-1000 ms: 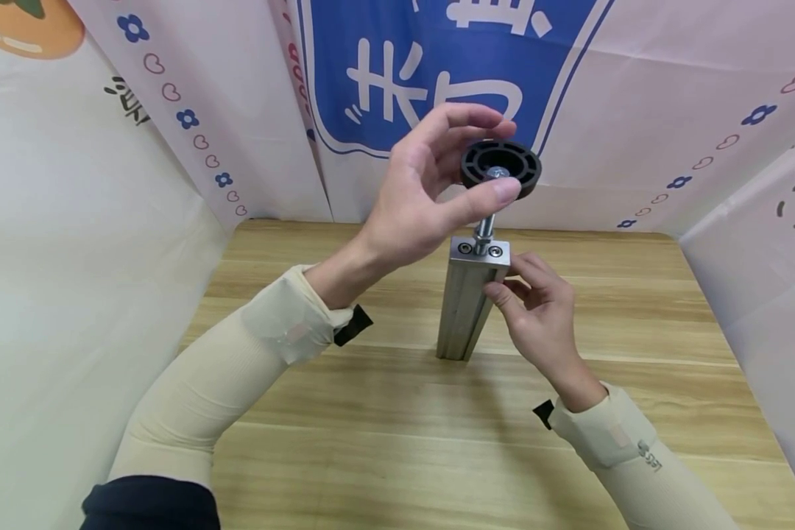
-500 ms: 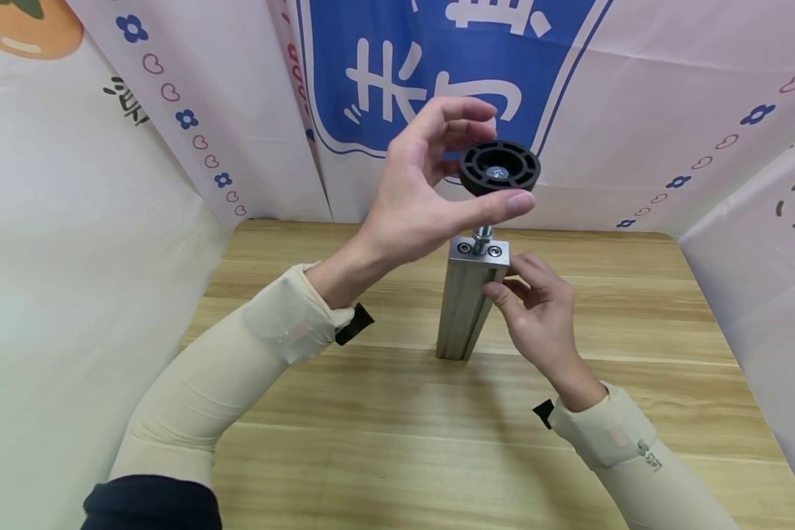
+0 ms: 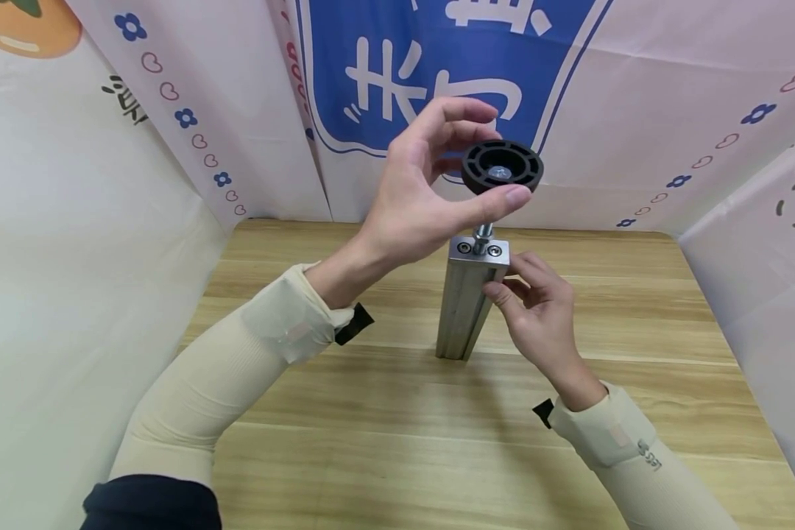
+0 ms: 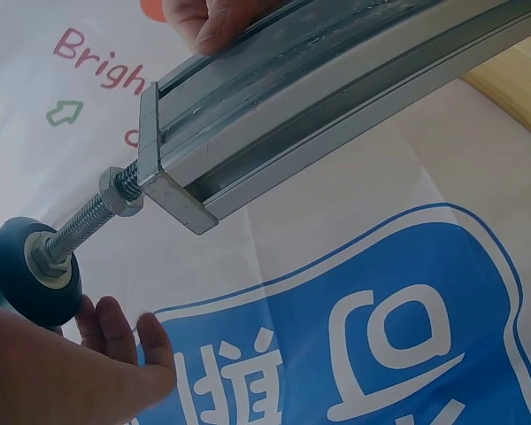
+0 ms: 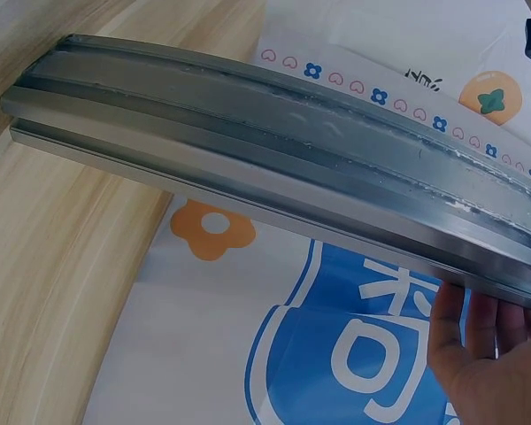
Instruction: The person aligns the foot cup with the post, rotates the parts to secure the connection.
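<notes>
The black foot (image 3: 502, 159) sits at twelve o'clock on the metal post (image 3: 462, 313), its stem (image 4: 87, 221) fitted; the exposed thread suggests adjustment may remain. Left hand (image 3: 414, 190), at nine, curls round the foot; right hand (image 3: 542, 316), at three, pinches the post

Downward head view, close wrist views, metal post (image 3: 467, 305) in all

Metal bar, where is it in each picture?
Head: the metal bar stands just right of centre.
Left wrist: slants from left of centre to the top right.
Right wrist: slopes from upper left to the right edge.
Shared landmark: the blue sign with white writing.
</notes>
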The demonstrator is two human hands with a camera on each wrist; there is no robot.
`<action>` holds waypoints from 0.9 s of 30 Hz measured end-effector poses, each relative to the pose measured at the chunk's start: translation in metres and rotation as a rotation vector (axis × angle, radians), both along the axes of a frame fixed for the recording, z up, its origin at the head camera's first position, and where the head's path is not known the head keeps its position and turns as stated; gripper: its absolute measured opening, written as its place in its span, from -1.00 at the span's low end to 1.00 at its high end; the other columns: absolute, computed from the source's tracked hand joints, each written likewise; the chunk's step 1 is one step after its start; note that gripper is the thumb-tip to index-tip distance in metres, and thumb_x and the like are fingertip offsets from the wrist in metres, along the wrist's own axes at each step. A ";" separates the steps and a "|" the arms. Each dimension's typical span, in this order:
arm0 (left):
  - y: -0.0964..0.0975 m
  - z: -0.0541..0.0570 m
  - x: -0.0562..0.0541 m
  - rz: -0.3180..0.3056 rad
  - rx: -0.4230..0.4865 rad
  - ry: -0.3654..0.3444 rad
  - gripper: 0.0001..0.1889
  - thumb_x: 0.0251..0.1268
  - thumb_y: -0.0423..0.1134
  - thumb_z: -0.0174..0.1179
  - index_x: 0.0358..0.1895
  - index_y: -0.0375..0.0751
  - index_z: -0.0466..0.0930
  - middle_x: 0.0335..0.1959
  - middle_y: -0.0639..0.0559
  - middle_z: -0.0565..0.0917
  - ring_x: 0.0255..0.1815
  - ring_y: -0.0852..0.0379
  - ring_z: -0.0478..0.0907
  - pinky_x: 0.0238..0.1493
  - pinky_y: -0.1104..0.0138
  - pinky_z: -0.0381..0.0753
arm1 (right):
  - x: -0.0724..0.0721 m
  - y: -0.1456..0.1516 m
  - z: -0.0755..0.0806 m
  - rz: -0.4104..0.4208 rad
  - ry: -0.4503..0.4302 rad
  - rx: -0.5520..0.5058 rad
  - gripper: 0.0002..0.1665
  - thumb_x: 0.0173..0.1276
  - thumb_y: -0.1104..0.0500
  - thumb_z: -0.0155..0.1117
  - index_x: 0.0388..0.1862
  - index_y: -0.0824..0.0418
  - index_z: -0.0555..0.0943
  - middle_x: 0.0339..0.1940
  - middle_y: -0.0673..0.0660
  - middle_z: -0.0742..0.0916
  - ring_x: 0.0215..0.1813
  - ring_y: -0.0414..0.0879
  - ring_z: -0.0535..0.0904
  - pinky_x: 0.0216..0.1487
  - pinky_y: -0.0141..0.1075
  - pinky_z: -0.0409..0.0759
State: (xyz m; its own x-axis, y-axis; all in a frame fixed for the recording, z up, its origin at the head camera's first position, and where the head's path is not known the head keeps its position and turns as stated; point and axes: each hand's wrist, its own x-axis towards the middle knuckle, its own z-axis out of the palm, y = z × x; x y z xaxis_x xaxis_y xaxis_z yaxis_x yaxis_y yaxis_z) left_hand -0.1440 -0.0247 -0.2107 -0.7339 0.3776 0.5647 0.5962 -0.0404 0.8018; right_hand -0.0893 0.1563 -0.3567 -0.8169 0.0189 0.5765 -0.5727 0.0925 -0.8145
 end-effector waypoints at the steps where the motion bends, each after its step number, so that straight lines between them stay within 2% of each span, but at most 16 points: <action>1: 0.000 0.000 0.000 0.001 -0.001 0.007 -0.32 0.08 -0.38 0.53 0.29 -0.40 0.45 0.08 -0.21 0.71 0.09 0.11 0.63 0.20 0.29 0.62 | 0.000 0.000 0.000 0.002 0.001 -0.001 -0.58 0.25 0.61 0.37 0.12 0.55 0.69 -0.17 -0.09 0.71 -0.12 -0.25 0.66 -0.05 -0.47 0.74; 8: -0.002 0.000 -0.001 -0.011 -0.007 0.050 -0.39 0.15 -0.35 0.45 0.28 -0.42 0.46 0.13 -0.23 0.75 0.19 0.16 0.64 0.33 0.30 0.53 | 0.001 0.000 0.000 0.000 -0.007 0.003 -0.57 0.25 0.62 0.36 0.13 0.55 0.69 -0.17 -0.09 0.70 -0.12 -0.25 0.66 -0.05 -0.47 0.74; 16: -0.003 -0.003 -0.002 -0.099 0.032 0.060 -0.47 0.25 -0.39 0.29 0.28 -0.49 0.44 0.20 -0.34 0.72 0.23 0.08 0.68 0.40 0.26 0.53 | 0.000 -0.001 0.000 -0.002 -0.012 -0.001 -0.57 0.24 0.64 0.34 0.12 0.56 0.68 -0.17 -0.10 0.70 -0.12 -0.25 0.65 -0.06 -0.48 0.73; 19: -0.003 -0.004 -0.002 -0.114 0.045 0.058 -0.48 0.27 -0.39 0.26 0.27 -0.51 0.44 0.22 -0.36 0.70 0.24 0.05 0.68 0.41 0.25 0.52 | 0.001 -0.001 0.000 0.001 -0.010 -0.005 -0.57 0.25 0.64 0.34 0.12 0.57 0.68 -0.17 -0.10 0.70 -0.12 -0.25 0.65 -0.07 -0.48 0.73; 22: -0.002 -0.004 -0.001 -0.099 0.043 0.059 -0.46 0.25 -0.36 0.28 0.28 -0.51 0.44 0.27 -0.35 0.67 0.29 0.08 0.63 0.39 0.24 0.52 | 0.001 -0.001 0.000 0.002 -0.008 -0.007 -0.57 0.24 0.64 0.34 0.12 0.57 0.68 -0.18 -0.10 0.70 -0.12 -0.25 0.64 -0.08 -0.49 0.72; 27: -0.002 -0.001 0.000 -0.017 0.010 0.063 -0.36 0.13 -0.32 0.43 0.30 -0.43 0.46 0.26 -0.22 0.62 0.27 0.12 0.56 0.32 0.26 0.54 | 0.001 -0.001 0.000 0.004 -0.004 -0.013 -0.55 0.23 0.65 0.35 0.13 0.58 0.67 -0.18 -0.11 0.70 -0.12 -0.25 0.65 -0.07 -0.49 0.73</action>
State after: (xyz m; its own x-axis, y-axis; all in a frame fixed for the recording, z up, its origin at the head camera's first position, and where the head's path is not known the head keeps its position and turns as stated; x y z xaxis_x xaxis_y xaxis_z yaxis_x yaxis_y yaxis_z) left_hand -0.1442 -0.0265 -0.2116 -0.6900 0.3840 0.6136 0.6448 -0.0593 0.7621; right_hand -0.0888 0.1551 -0.3565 -0.8195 0.0234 0.5726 -0.5694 0.0796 -0.8182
